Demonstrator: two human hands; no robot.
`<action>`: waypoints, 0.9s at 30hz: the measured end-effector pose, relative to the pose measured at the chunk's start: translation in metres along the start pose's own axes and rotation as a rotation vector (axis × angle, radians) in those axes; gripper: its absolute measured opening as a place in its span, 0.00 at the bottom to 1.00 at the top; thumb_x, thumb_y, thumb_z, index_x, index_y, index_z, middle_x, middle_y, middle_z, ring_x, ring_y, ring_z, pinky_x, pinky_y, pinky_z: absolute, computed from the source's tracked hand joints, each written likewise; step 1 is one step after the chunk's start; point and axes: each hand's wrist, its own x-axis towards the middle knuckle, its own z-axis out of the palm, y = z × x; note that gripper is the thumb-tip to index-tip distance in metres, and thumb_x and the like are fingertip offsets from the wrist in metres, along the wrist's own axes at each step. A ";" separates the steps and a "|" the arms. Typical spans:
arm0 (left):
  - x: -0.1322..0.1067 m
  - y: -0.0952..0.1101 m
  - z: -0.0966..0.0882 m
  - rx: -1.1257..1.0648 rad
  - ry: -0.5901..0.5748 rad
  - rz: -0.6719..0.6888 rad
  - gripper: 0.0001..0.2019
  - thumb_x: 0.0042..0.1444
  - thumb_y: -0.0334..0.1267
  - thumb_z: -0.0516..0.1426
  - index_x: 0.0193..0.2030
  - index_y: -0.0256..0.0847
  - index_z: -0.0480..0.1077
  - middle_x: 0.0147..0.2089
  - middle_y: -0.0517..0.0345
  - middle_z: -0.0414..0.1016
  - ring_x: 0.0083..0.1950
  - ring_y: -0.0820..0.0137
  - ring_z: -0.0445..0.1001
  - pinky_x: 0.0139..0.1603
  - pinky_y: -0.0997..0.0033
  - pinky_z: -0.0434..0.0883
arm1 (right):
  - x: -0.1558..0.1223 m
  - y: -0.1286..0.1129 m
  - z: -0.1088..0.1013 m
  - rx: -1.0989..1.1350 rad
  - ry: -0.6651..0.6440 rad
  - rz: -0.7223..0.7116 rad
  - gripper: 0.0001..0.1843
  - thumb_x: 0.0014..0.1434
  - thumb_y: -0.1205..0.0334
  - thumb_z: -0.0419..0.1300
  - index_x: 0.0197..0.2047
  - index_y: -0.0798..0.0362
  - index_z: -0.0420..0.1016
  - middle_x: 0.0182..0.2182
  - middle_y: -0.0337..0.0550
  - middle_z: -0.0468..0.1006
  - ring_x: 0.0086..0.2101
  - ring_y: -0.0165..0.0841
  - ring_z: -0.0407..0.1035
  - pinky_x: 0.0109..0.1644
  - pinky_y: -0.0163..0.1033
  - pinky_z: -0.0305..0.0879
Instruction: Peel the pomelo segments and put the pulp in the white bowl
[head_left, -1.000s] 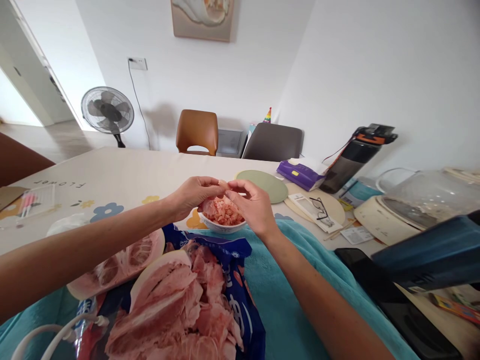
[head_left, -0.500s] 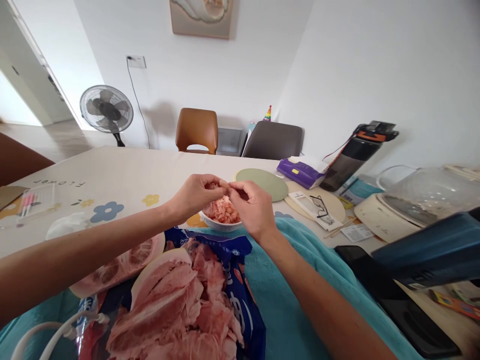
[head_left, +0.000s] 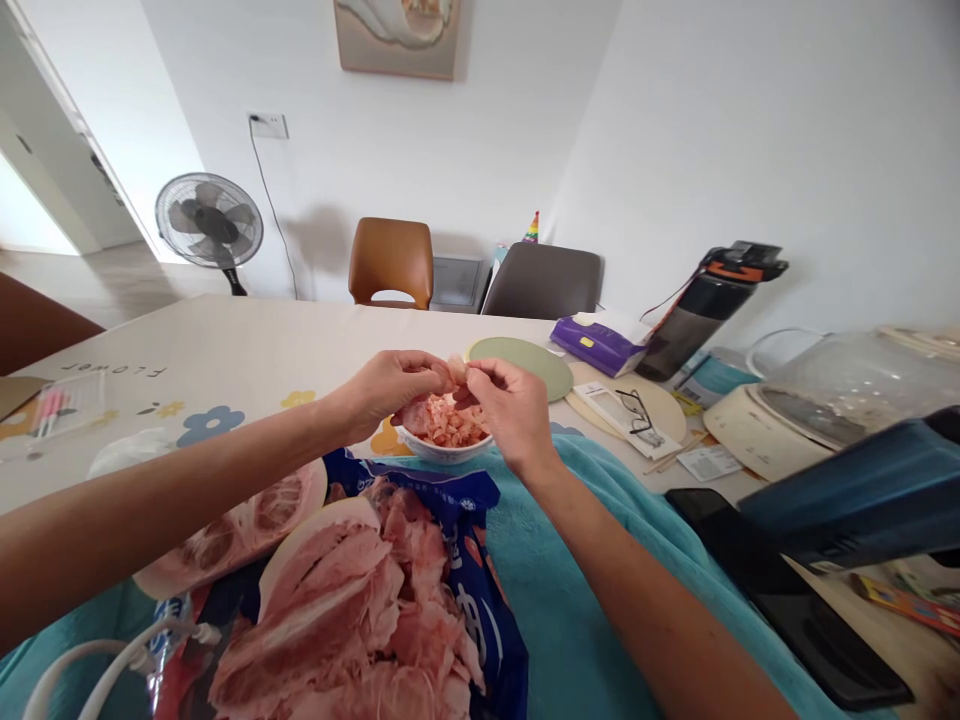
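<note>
Above a white bowl heaped with pink pomelo pulp, both my hands meet at the fingertips. My left hand is closed in a pinch on a small piece of pomelo segment with pale membrane. From the other side my right hand pinches the same piece between thumb and fingers. Nearer to me, pomelo peel and membranes lie heaped on a blue plastic bag. Left of them rests a thick-rinded hollowed pomelo piece, partly behind my left forearm.
A teal towel lies under the bag. To the right are a black phone-like slab, a blue bottle, a cream appliance, glasses and a purple tissue pack. A green round mat is behind the bowl.
My fingertips have drawn slightly apart, and more of the pomelo piece shows between them. My left hand has turned a little. The whole view has shifted slightly.
</note>
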 end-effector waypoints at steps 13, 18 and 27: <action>0.014 -0.001 -0.010 -0.341 -0.021 -0.189 0.03 0.46 0.31 0.59 0.25 0.34 0.71 0.18 0.64 0.61 0.16 0.82 0.55 0.15 0.80 0.50 | 0.010 0.005 -0.005 0.622 -0.031 0.379 0.07 0.49 0.69 0.60 0.21 0.56 0.74 0.19 0.40 0.76 0.22 0.27 0.70 0.26 0.29 0.72; 0.017 0.001 -0.017 -0.434 0.038 -0.201 0.02 0.45 0.28 0.59 0.28 0.35 0.69 0.26 0.59 0.69 0.17 0.84 0.53 0.14 0.80 0.49 | 0.011 0.007 -0.007 0.615 -0.041 0.360 0.06 0.49 0.68 0.61 0.22 0.55 0.75 0.20 0.41 0.77 0.23 0.27 0.70 0.27 0.30 0.72; 0.015 0.000 -0.009 -0.274 0.018 -0.154 0.05 0.46 0.31 0.58 0.32 0.35 0.72 0.26 0.60 0.69 0.15 0.83 0.55 0.13 0.79 0.50 | 0.008 0.010 -0.002 0.481 -0.017 0.206 0.05 0.46 0.63 0.65 0.25 0.56 0.75 0.20 0.39 0.76 0.23 0.28 0.70 0.27 0.33 0.71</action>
